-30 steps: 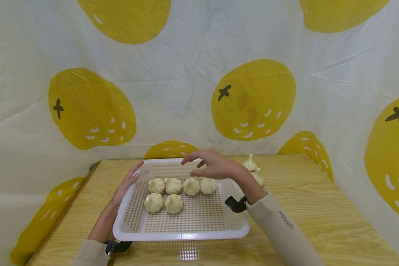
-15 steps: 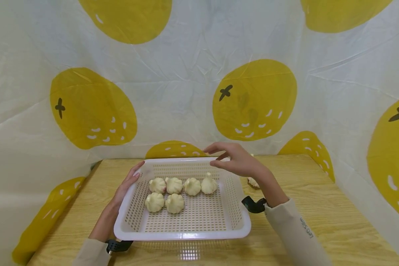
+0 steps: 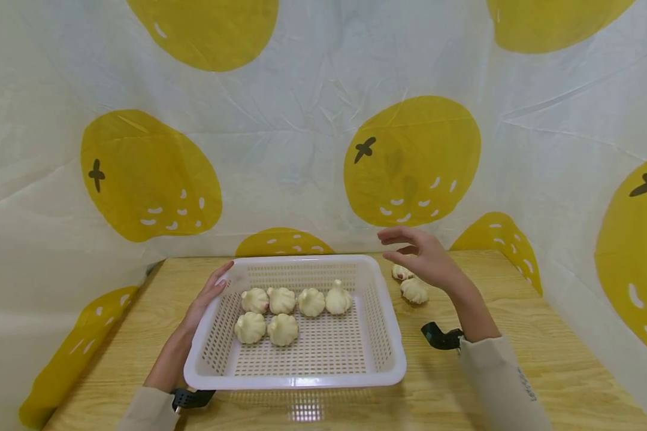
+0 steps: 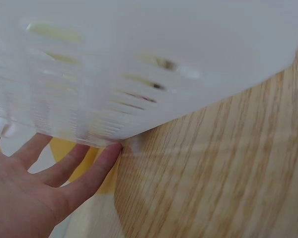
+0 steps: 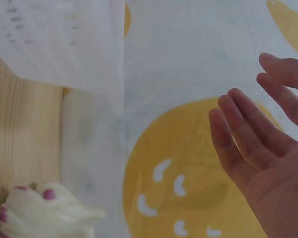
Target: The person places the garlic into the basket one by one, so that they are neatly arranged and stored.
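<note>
My left hand rests against the left side of a white plastic basket; in the left wrist view its fingers lie nearly straight against the outer wall. Inside are several garlic bulbs: a row along the middle and two in front, one of them this bulb. The row's right-hand bulb stands with its stem up. My right hand hovers beyond the basket's right back corner, fingers loosely bent and holding nothing. Just below it, two more garlic bulbs lie on the table, the nearer bulb in plain sight, the other partly hidden.
The basket sits on a wooden table. Behind and beside the table hangs a pale curtain printed with large yellow fruit. Each wrist carries a black band with a camera.
My right hand has moved from above the basket to the right, over the table bulbs. The row's right-hand bulb now stands with its stem up. The left hand stays put.
</note>
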Demonstrator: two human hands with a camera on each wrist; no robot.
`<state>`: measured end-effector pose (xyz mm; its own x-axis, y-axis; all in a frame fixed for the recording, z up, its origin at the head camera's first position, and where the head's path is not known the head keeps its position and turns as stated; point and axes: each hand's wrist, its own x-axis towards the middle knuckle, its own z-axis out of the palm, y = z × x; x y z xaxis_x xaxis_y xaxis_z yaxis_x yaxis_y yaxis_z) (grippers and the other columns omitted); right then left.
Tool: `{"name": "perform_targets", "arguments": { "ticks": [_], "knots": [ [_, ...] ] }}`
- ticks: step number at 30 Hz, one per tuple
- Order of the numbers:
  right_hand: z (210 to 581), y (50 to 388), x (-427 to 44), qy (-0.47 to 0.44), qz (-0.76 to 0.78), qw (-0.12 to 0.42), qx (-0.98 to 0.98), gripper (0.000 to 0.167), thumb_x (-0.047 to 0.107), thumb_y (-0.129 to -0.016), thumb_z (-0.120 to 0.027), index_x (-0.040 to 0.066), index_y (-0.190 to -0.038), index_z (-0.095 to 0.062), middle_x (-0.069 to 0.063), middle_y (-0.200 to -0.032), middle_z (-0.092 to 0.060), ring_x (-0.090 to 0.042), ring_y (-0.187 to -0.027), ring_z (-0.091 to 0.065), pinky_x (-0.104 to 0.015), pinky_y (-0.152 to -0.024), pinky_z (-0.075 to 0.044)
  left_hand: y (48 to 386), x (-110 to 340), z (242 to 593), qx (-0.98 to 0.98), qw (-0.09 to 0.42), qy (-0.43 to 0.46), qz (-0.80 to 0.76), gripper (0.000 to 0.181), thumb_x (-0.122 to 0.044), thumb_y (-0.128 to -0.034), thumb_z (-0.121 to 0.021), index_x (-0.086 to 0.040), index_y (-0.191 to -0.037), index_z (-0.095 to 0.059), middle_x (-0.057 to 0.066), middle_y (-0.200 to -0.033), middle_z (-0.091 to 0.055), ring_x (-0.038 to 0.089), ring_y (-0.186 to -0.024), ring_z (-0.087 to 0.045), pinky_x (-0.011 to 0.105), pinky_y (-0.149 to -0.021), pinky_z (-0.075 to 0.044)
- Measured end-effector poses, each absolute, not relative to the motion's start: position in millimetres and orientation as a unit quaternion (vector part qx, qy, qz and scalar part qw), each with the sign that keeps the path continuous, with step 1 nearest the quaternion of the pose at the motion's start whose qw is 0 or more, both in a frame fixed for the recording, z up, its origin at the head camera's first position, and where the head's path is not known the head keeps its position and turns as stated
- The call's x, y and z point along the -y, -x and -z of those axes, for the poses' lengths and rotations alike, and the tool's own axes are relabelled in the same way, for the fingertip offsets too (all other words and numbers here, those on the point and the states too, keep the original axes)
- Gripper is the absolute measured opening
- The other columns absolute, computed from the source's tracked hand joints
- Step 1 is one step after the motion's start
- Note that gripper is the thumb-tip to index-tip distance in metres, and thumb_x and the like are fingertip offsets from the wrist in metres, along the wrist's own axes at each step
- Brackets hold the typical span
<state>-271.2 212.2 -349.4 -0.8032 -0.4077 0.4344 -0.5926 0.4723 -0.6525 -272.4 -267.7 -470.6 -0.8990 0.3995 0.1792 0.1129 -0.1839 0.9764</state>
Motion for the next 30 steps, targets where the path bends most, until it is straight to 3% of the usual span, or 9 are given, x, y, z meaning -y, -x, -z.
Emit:
{"name": "perform_targets", "arguments": {
  "ticks": [5, 9, 16, 25, 30],
  "knots": [
    [361.7, 276.0, -233.4, -0.262, -0.435, 0.122, 0.853, 0.035, 0.016, -0.102, -0.066, 0.006, -0.136, -0.062, -0.016, -0.134, -0.066, -0.029, -0.121, -0.065, -0.021, -0.094, -0.053, 272.2, 268.2, 471.2, -0.632, 0.096, -0.203, -0.742, 0.054, -0.028, -0.1145, -0.022, -0.025, -0.166, -0.007, -0.006, -0.156, -0.033, 0.008, -0.139, -0.043, 0.026, -0.107, -0.044],
    [371.7, 278.4, -246.6, -0.237, -0.436, 0.122, 0.859, 0.035, 0.018, -0.103, -0.066, 0.006, -0.136, -0.062, -0.017, -0.132, -0.066, -0.028, -0.119, -0.065, -0.019, -0.092, -0.052, 272.1, 268.1, 471.1, -0.633, 0.094, -0.201, -0.742, 0.054, -0.028, -0.1145, -0.022, -0.025, -0.166, -0.007, -0.005, -0.155, -0.032, 0.007, -0.138, -0.043, 0.025, -0.106, -0.044],
    [389.5, 282.7, -265.0, -0.200, -0.442, 0.109, 0.868, 0.041, 0.019, -0.103, -0.065, 0.002, -0.139, -0.058, -0.024, -0.136, -0.063, -0.041, -0.123, -0.061, -0.014, -0.091, -0.049, 272.3, 269.1, 471.9, -0.632, 0.098, -0.202, -0.742, 0.054, -0.028, -0.1146, -0.022, -0.026, -0.166, -0.006, -0.005, -0.156, -0.031, 0.008, -0.140, -0.042, 0.025, -0.107, -0.044],
    [421.0, 294.1, -285.3, -0.191, -0.446, 0.083, 0.870, 0.044, 0.014, -0.099, -0.070, -0.007, -0.136, -0.059, -0.028, -0.132, -0.065, -0.044, -0.119, -0.064, -0.018, -0.086, -0.053, 272.9, 269.4, 471.6, -0.630, 0.099, -0.205, -0.742, 0.055, -0.029, -0.1148, -0.023, -0.026, -0.167, -0.005, -0.005, -0.157, -0.030, 0.009, -0.142, -0.040, 0.025, -0.107, -0.043],
    [433.6, 298.8, -293.2, -0.182, -0.456, 0.049, 0.870, 0.045, 0.016, -0.099, -0.070, -0.007, -0.136, -0.059, -0.027, -0.129, -0.067, -0.037, -0.116, -0.065, -0.021, -0.085, -0.054, 273.8, 268.1, 470.8, -0.629, 0.098, -0.209, -0.742, 0.055, -0.028, -0.1147, -0.022, -0.026, -0.167, -0.005, -0.006, -0.157, -0.029, 0.008, -0.141, -0.040, 0.025, -0.107, -0.043]
  ]
}}
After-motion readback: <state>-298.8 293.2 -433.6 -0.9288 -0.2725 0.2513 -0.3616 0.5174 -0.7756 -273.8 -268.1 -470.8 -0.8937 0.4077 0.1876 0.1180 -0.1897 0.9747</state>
